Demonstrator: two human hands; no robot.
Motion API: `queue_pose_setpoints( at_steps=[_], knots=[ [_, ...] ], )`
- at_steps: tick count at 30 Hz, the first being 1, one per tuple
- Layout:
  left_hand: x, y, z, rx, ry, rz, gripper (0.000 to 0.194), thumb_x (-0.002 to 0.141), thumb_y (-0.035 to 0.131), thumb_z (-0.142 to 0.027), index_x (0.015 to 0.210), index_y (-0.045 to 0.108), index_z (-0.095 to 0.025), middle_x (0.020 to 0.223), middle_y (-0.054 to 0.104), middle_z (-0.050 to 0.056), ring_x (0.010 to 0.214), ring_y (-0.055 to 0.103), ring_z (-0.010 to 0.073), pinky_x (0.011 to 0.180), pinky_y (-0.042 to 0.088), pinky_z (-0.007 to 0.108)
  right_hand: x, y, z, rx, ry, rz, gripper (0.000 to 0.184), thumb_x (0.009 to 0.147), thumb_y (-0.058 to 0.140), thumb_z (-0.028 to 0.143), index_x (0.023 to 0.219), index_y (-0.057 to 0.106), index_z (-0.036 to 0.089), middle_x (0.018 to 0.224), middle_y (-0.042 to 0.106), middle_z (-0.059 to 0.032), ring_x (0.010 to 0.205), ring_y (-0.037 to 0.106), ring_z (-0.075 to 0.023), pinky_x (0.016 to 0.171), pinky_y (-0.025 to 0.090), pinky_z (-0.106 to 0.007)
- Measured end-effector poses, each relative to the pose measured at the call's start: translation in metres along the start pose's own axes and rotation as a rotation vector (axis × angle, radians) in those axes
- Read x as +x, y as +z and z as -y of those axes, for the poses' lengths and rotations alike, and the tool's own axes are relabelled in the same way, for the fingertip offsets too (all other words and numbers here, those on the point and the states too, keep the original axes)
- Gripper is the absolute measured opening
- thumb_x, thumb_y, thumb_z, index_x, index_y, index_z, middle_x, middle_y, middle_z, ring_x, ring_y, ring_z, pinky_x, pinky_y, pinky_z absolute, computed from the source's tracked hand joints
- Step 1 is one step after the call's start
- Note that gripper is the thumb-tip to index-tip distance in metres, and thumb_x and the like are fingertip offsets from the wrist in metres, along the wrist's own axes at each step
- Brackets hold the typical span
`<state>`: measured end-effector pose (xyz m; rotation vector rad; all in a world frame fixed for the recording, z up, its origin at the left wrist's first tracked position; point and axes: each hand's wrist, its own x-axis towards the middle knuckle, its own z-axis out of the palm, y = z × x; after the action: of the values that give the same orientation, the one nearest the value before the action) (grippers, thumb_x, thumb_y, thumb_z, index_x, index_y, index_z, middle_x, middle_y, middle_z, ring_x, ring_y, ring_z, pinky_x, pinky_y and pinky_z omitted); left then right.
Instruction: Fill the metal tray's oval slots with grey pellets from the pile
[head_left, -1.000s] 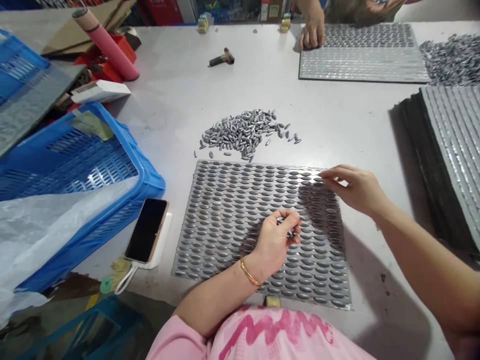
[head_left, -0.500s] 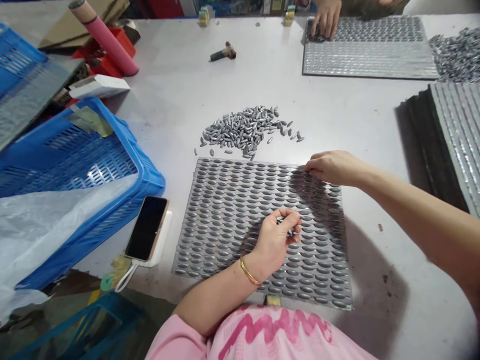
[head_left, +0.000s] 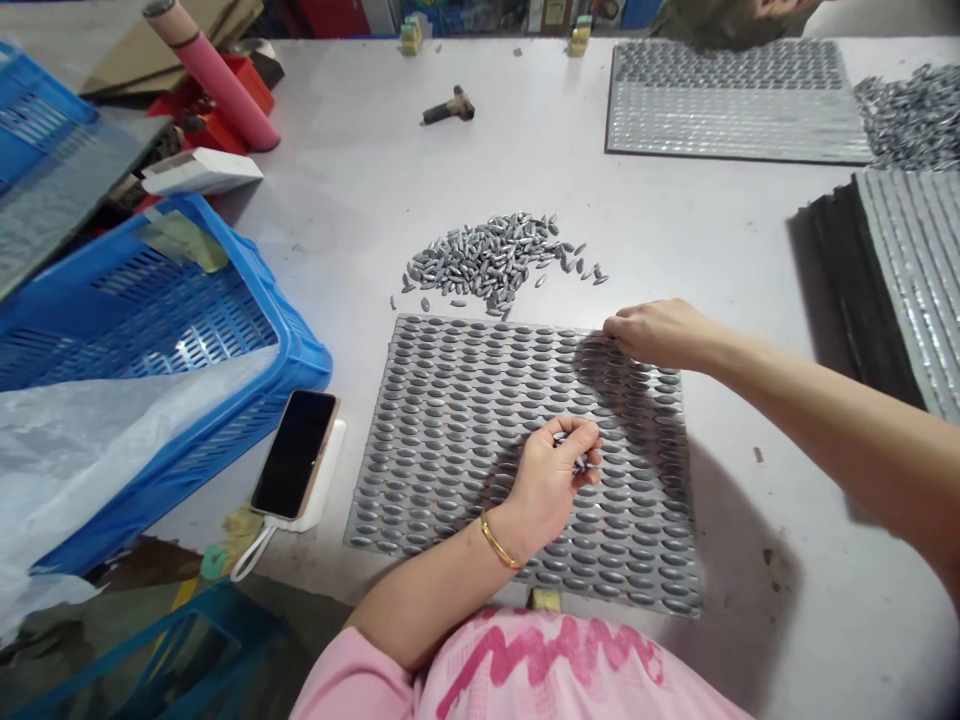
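Note:
A flat sheet lies before me, covered with rows of grey, pointed-oval metal pieces. My left hand is closed over its middle, with several of the same grey oval pieces showing between thumb and fingers. At the sheet's far edge, right of centre, my right hand has its fingertips pressed together on the surface; whatever they pinch is hidden. Just beyond the sheet is a loose heap of the grey ovals, with a few strays at its right.
To the left stand a blue crate with plastic film and a phone on a white block. A small hammer-like tool lies farther back. At right are a stack of ridged sheets, another sheet and a second heap.
My right hand has moved left along the sheet's far edge and closed its fingers. My left hand stays put. The co-worker's hand has left the far sheet.

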<state>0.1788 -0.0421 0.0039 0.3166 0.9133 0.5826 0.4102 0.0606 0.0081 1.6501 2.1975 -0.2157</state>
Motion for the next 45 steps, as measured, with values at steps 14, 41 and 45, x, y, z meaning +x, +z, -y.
queue_pose_setpoints(
  at_steps=[14,41,45],
  knots=[
    [-0.004,0.005,-0.011,-0.02,-0.018,0.0,0.029,0.071,0.08,-0.033,0.086,0.062,-0.016,0.08,0.061,0.002,0.068,0.055,0.0096,0.055,0.043,0.021,-0.062,0.015,0.003,1.826,-0.046,-0.29,0.026,0.066,0.087,0.035,0.083,0.071,0.023,0.077,0.073,-0.002,0.064,0.067,-0.0152,0.062,0.056,-0.03],
    [-0.007,0.016,-0.014,0.044,-0.037,0.056,0.031,0.07,0.08,-0.035,0.089,0.064,-0.016,0.079,0.061,0.001,0.063,0.053,0.0079,0.052,0.04,0.02,-0.09,0.043,0.074,1.938,0.006,-0.405,0.019,0.07,0.086,0.029,0.083,0.073,0.026,0.088,0.077,-0.0029,0.079,0.073,-0.0181,0.071,0.062,-0.033],
    [-0.006,0.015,-0.013,0.063,-0.035,0.054,0.031,0.071,0.079,-0.037,0.086,0.063,-0.016,0.082,0.06,0.002,0.063,0.052,0.0077,0.051,0.039,0.02,-0.095,0.041,0.072,1.759,-0.058,-0.435,0.013,0.076,0.082,0.03,0.087,0.074,0.026,0.092,0.075,-0.0043,0.083,0.071,-0.0192,0.072,0.061,-0.033]
  ],
)
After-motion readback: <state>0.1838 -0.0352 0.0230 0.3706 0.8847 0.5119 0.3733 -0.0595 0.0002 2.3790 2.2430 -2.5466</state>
